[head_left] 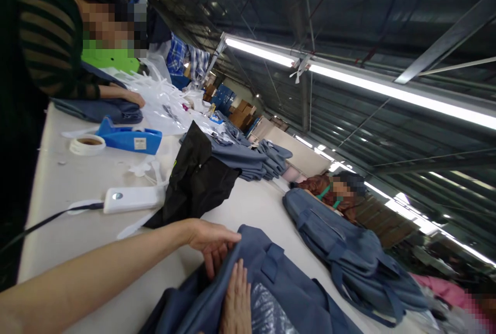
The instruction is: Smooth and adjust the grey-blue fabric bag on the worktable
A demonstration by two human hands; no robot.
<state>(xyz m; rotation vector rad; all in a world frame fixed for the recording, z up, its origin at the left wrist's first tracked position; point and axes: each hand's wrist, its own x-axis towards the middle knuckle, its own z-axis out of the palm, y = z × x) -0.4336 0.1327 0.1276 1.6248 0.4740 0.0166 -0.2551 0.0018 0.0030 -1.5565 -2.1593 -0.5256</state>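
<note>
On the white table (70, 184), both hands pinch a blue garment (287, 292)

Bare table (73, 184) lies open left of the left hand (211, 243). Farther along, a black cloth (197, 179), a white device (134, 199) with its cable (42, 223), a tape roll (88, 145) and a blue dispenser (129, 139) obstruct; grey garment stacks (251, 161) block the far right.

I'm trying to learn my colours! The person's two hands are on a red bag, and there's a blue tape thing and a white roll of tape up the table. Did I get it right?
Almost. The bag under the left hand and right hand is blue-grey, not red, as the head view shows. The blue tape dispenser and white tape roll are right.
</note>
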